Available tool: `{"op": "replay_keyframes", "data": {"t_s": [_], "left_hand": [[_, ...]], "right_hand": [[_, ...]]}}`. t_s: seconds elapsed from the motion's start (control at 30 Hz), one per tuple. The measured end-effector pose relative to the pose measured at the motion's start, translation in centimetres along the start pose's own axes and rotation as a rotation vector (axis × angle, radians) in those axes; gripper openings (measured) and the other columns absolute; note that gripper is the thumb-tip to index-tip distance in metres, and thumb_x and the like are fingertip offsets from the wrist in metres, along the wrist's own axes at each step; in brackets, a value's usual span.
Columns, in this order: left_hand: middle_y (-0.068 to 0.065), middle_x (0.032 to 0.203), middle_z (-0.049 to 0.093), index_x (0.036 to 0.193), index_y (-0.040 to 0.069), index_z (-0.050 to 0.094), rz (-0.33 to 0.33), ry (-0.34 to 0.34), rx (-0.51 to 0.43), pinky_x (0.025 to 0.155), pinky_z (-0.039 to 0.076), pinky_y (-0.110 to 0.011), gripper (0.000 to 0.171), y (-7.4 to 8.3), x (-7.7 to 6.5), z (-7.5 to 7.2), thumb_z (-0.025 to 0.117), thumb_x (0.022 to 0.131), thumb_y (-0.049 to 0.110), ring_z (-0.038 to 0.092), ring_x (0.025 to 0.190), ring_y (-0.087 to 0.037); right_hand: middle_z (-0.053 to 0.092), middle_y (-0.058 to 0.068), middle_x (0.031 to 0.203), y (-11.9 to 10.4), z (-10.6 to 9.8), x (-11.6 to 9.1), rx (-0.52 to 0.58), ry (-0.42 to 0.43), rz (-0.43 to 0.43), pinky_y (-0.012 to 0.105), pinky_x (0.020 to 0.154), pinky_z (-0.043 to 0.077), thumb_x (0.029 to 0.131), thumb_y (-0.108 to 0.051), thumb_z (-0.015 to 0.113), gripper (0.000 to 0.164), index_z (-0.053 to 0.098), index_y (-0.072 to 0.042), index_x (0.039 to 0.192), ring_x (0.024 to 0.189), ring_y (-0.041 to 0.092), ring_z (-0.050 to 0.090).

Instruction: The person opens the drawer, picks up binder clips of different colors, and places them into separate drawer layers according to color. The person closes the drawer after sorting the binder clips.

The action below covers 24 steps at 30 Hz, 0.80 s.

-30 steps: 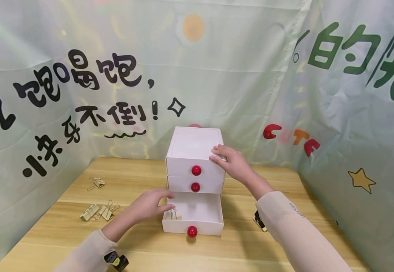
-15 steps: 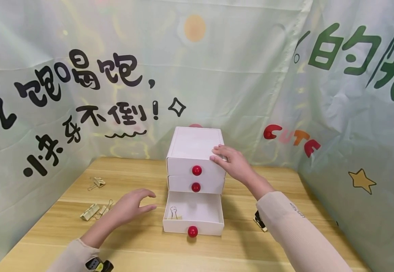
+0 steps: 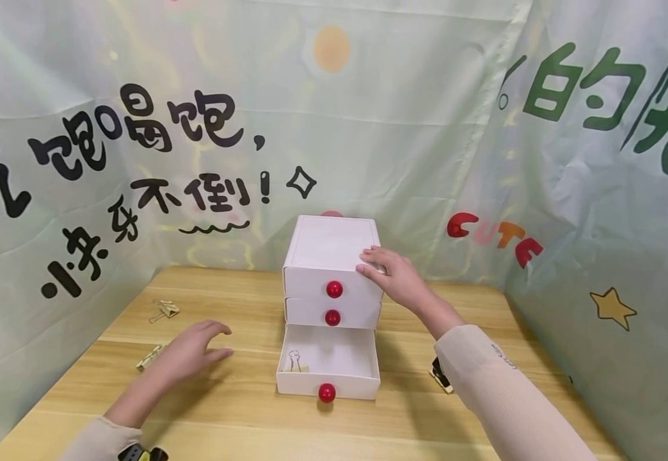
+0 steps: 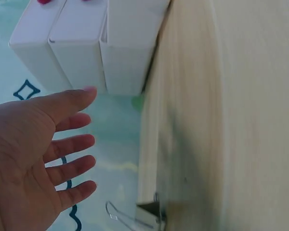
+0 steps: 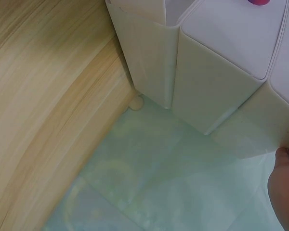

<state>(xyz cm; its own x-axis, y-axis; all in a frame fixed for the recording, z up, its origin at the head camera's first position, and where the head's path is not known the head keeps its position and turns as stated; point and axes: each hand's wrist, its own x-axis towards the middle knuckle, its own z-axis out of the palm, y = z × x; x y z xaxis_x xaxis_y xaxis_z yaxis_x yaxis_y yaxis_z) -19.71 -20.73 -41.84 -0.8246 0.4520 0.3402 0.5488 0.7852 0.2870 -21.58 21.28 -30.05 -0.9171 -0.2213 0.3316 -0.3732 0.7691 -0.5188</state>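
My left hand [image 3: 192, 349] hovers over the left part of the table, fingers spread and palm bare. Partly covered by it is a gold binder clip [image 3: 148, 357], and another binder clip [image 3: 168, 309] lies farther back. In the left wrist view, the hand's fingers are straight, with a binder clip [image 4: 151, 209] below them. My right hand [image 3: 394, 272] rests on the top right edge of a white drawer box [image 3: 334, 240] with red knobs. Its bottom drawer [image 3: 351, 385] is pulled out, with a binder clip [image 3: 296, 368] standing at the front left inside.
The upper drawers, with a red knob [image 3: 334, 289] on the top one, are closed. A wooden table [image 3: 242, 416] carries everything. Printed cloth [image 3: 403, 160] hangs behind and at both sides. A small black and gold object [image 3: 441, 378] shows beside the right sleeve.
My left hand has moved leftward from above the open drawer to over the clips on the table. The clip in the drawer is uncovered now. My right hand has stayed in place.
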Motion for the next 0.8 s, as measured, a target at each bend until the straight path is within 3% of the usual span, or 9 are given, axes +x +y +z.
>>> {"op": "replay_keyframes", "data": {"t_s": [0.23,0.47,0.8], "left_hand": [[-0.020,0.116,0.063,0.117,0.002,0.064,-0.032,-0.013,0.050,0.091,0.047,-0.057,0.044,-1.6,-1.2,-0.3,0.077,0.084,0.029,0.059,0.105,-0.042],[-0.026,0.120,0.060,0.123,-0.002,0.060,-0.081,-0.083,0.071,0.094,0.044,-0.061,0.053,-3.0,-1.9,0.1,0.078,0.084,0.029,0.055,0.110,-0.048],[-0.032,0.118,0.057,0.123,-0.007,0.057,-0.172,-0.057,0.133,0.086,0.047,-0.062,0.056,-4.3,-2.2,0.2,0.079,0.082,0.026,0.056,0.104,-0.052]], "right_hand": [[0.052,0.006,0.144,0.0,0.0,0.0,0.000,0.003,-0.007,0.054,0.111,0.030,0.093,-0.049,0.061,0.056,0.060,-0.013,0.136,0.139,0.027,0.038],[0.050,0.006,0.145,0.1,-0.1,0.0,0.002,-0.002,0.005,0.056,0.111,0.030,0.093,-0.051,0.061,0.057,0.060,-0.014,0.136,0.139,0.028,0.037],[0.051,0.005,0.145,0.1,0.0,0.1,-0.001,0.000,0.011,0.054,0.111,0.031,0.093,-0.052,0.061,0.057,0.060,-0.014,0.136,0.139,0.027,0.037]]}}
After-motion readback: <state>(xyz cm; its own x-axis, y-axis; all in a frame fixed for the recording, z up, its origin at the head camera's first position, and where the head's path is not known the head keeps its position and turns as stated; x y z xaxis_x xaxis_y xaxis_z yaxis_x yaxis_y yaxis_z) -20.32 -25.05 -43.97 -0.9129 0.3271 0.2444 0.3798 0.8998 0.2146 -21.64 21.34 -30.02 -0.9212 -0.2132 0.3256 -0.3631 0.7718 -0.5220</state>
